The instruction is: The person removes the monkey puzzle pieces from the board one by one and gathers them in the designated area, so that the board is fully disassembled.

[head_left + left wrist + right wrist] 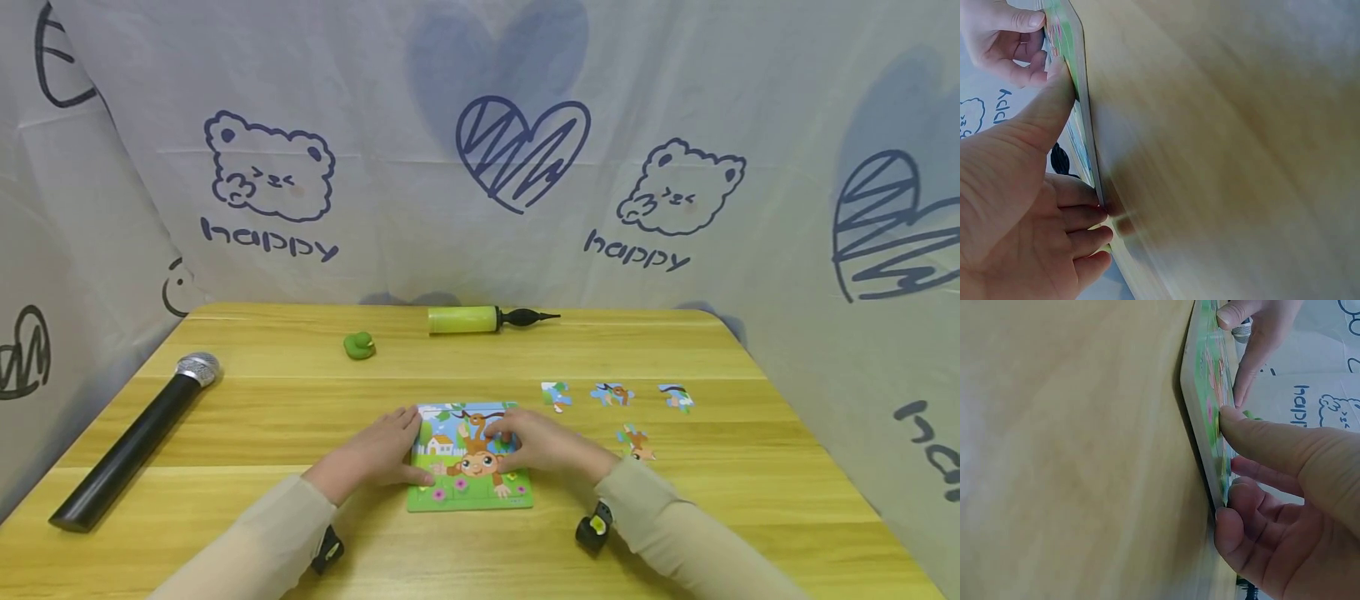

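Observation:
A jigsaw puzzle board [468, 497] with a monkey picture lies flat on the table. At its left side is my left hand [378, 450]. The thumb rests on the picture, and the other fingers lie nearly straight along the left edge, as the left wrist view shows. My right hand [543, 442] is over the right side of the board. Its thumb and index finger touch the picture with a gap between them; other fingers bend against the board's edge in the right wrist view. No separate piece shows between them, though the hand hides part of the picture.
Several loose jigsaw pieces [612, 394] lie right of the board. A green rubber duck [359, 346] and a yellow-green hand pump [462, 320] are at the back. At the left lies a black microphone [135, 450]. A printed white curtain [397, 192] hangs behind the table.

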### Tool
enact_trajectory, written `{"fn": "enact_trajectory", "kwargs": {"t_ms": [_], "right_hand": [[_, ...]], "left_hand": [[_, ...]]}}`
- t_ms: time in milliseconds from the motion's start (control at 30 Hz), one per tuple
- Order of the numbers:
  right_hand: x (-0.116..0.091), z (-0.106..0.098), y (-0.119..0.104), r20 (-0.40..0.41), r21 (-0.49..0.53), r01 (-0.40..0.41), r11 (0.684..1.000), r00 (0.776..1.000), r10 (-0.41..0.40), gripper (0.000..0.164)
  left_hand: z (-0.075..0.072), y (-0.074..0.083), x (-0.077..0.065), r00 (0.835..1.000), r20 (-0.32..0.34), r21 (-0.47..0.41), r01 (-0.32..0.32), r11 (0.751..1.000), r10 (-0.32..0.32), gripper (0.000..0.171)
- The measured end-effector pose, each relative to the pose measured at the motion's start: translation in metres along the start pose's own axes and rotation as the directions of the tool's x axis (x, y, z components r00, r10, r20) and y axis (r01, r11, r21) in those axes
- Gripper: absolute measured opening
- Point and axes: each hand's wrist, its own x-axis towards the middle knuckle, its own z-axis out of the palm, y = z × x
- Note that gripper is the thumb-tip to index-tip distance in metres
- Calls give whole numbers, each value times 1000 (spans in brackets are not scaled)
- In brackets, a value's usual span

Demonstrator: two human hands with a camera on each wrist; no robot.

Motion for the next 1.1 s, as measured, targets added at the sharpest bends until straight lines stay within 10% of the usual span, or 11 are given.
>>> {"fn": "enact_trajectory", "kwargs": {"t_ms": [1100], "right_hand": [[-8, 4, 7, -45, 136, -12, 991, 999, 19, 30]], "left_hand": [[3, -3, 1, 1000, 2, 13, 0, 1000, 0, 92]]}}
